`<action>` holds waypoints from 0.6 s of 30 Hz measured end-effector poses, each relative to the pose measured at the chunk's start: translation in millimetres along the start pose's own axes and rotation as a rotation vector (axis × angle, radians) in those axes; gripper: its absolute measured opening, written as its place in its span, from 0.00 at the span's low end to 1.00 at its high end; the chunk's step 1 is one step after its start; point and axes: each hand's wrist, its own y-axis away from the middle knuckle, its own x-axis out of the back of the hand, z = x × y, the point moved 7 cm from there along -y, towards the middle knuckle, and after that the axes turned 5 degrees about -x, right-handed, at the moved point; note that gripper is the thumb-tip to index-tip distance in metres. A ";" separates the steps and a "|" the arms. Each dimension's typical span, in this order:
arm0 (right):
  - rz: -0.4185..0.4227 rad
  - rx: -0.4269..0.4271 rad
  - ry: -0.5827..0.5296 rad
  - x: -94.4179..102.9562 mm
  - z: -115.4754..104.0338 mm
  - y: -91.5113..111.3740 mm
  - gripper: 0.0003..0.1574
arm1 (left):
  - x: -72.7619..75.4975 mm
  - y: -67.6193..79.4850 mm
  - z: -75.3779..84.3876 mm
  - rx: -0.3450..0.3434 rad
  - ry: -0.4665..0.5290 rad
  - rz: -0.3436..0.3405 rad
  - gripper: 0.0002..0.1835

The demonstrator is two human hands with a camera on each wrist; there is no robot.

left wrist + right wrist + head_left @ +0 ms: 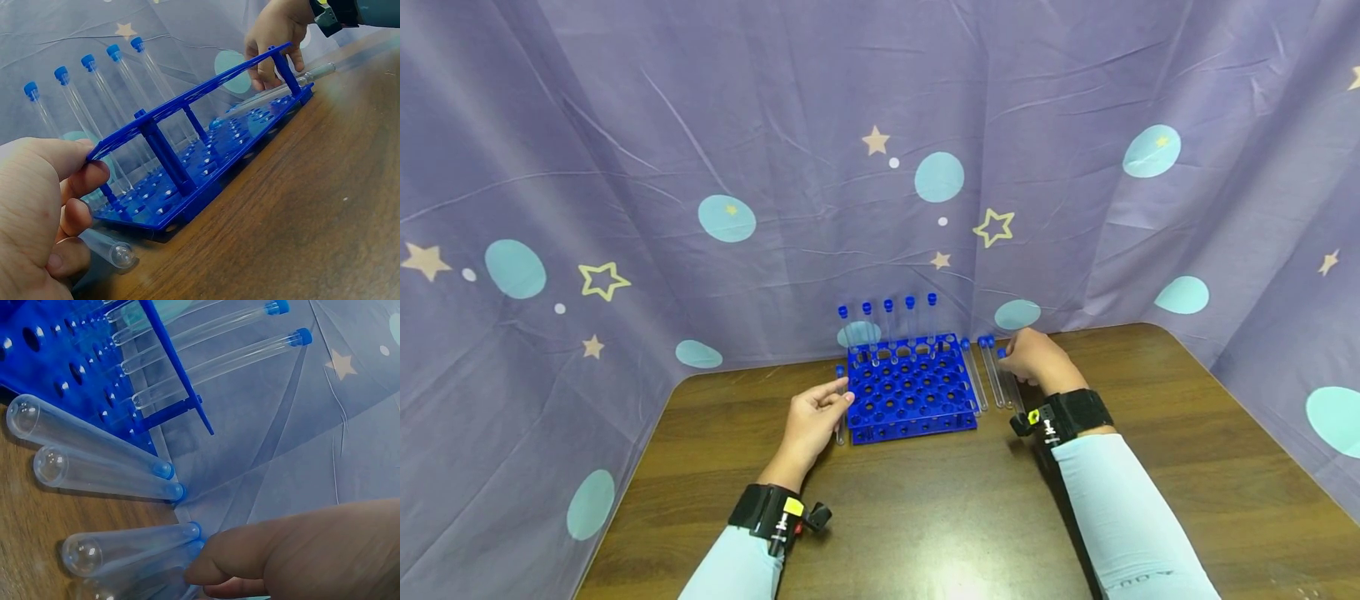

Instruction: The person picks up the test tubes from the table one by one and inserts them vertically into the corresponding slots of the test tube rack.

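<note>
My left hand (pixel 808 423) pinches the left edge of a blue test tube rack (pixel 913 429), thumb above its top plate and fingertip beneath, as the left wrist view shows. A capped test tube (pixel 111 248) lies on the table beside that hand, partly hidden by its fingers. On the rack's right, my right hand (pixel 1037 358) has its fingertips at the capped end of a clear test tube (pixel 140 575), seemingly pinching it; the fingers hide that end. Close by lies another test tube (pixel 131 549). Several blue-capped test tubes (pixel 244 359) stand in the rack's back row.
Two more test tubes (pixel 109 475) lie between the rack and my right hand. The wooden table (pixel 910 517) ends at the back against a purple curtain (pixel 805 183) with stars and dots.
</note>
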 end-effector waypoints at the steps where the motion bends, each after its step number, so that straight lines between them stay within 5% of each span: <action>1: 0.001 -0.006 -0.006 -0.5 0.4 -0.3 0.18 | 0.1 0.0 0.1 0.001 -0.001 0.001 0.21; 6: 0.004 -0.008 -0.029 -1.8 2.0 -1.6 0.12 | 0.9 -0.6 -0.3 0.011 -0.001 0.002 0.20; 13: 0.020 -0.010 0.021 -0.7 4.2 -0.4 0.24 | 0.5 -1.2 -0.7 0.004 0.000 0.001 0.20; 18: 0.036 -0.042 0.065 -1.4 6.9 -1.0 0.22 | 0.7 -1.2 -0.6 0.000 -0.004 0.003 0.20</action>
